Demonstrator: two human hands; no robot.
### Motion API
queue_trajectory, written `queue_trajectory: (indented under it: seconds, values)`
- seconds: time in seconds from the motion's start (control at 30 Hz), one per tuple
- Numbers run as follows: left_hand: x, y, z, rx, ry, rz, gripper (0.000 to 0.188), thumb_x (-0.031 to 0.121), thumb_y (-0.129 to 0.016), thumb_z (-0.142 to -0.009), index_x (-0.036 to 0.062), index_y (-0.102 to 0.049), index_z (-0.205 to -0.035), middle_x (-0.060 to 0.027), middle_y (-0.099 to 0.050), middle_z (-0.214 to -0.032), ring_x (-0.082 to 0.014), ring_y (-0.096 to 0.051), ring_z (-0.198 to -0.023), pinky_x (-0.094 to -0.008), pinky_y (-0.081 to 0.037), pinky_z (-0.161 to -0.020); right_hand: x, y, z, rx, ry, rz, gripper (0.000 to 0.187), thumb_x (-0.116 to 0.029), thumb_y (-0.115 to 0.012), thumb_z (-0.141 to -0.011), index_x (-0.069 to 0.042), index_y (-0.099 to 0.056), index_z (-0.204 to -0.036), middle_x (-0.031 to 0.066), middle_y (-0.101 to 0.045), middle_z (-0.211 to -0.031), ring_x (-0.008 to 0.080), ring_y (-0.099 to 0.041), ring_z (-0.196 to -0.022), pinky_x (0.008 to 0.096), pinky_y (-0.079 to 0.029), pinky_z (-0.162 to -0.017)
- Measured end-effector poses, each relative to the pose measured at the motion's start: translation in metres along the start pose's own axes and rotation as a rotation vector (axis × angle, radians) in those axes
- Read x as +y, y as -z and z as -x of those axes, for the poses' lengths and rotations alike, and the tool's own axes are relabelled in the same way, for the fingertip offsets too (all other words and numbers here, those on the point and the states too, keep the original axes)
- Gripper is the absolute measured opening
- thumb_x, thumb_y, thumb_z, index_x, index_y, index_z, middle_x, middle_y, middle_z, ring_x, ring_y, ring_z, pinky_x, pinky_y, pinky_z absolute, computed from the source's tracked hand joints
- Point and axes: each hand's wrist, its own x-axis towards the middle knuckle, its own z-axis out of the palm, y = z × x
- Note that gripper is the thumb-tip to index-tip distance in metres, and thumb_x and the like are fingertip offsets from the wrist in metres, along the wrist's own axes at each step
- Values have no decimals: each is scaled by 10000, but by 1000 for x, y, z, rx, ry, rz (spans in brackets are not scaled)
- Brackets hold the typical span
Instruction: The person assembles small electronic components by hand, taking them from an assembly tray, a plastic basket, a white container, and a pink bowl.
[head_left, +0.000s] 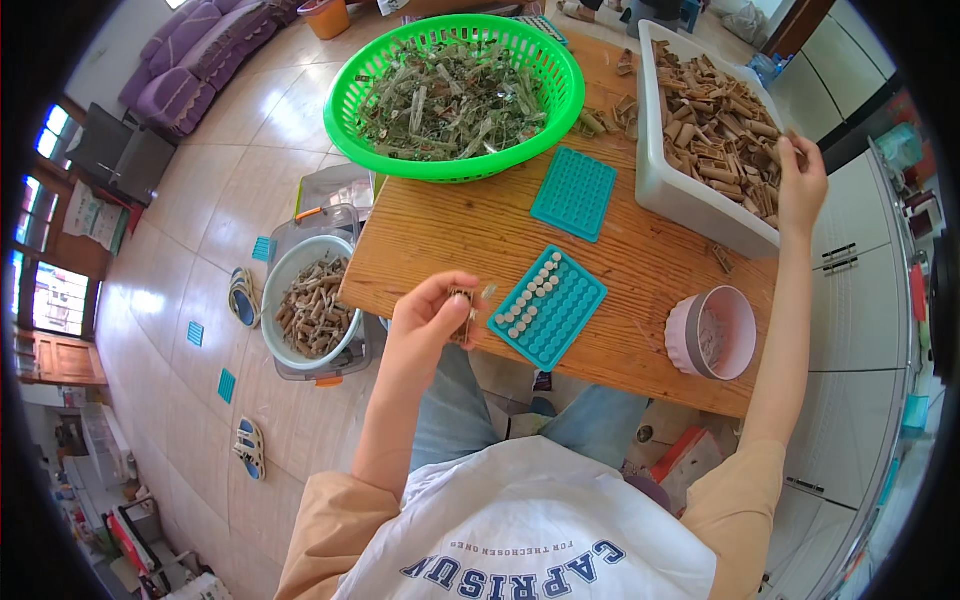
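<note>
My left hand [432,315] is raised at the table's front edge, its fingers closed round a small dark brown piece [462,294]; a clear bit shows by the fingertips. Just right of it, a teal dimpled tray [574,318] carries rows of small round whitish pieces [534,290] in its left part. At the far right my right hand [803,185] reaches over the rim of a white bin [700,205], which is full of brown tube-like pieces [715,115]. Its fingers are pinched together by a brown piece; the exact grip is too small to tell.
A green basket [345,150] heaped with clear and greenish scraps stands at the table's back left. Behind the first tray lies another teal tray [575,193]. A pink bowl [682,335] sits at the right. Left of the table, a pale basin [282,335] holds brown tubes.
</note>
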Motion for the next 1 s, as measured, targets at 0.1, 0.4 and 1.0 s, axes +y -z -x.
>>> queue_trajectory:
  seconds: [0.1,0.4,1.0]
  values:
    - [5,4,-18,-61,76,62,210,139,-474,-850,20,-489,-1022,-61,-568,-819,-84,-530,-589,-195,-433,-505,-44,12,42,-66,0,-236,179,-134,-566,-791,-7,-573,-915,29,-584,-824,77,-519,-742,207,-405,-697]
    - [10,-7,-52,-230,287,268,230,224,-460,-862,59,-491,-1019,-39,-579,-821,-85,-555,-571,-171,-451,-456,-99,40,138,-426,85,-451,106,36,-521,-768,10,-492,-867,89,-511,-921,125,-503,-737,247,-410,-703]
    - [-6,-1,-101,-257,445,157,212,181,-471,-855,60,-501,-1025,-37,-575,-836,-83,-545,-610,-179,-462,-459,-89,31,211,-543,-346,-725,86,38,-535,-761,-4,-515,-833,67,-517,-949,85,-492,-743,206,-404,-660]
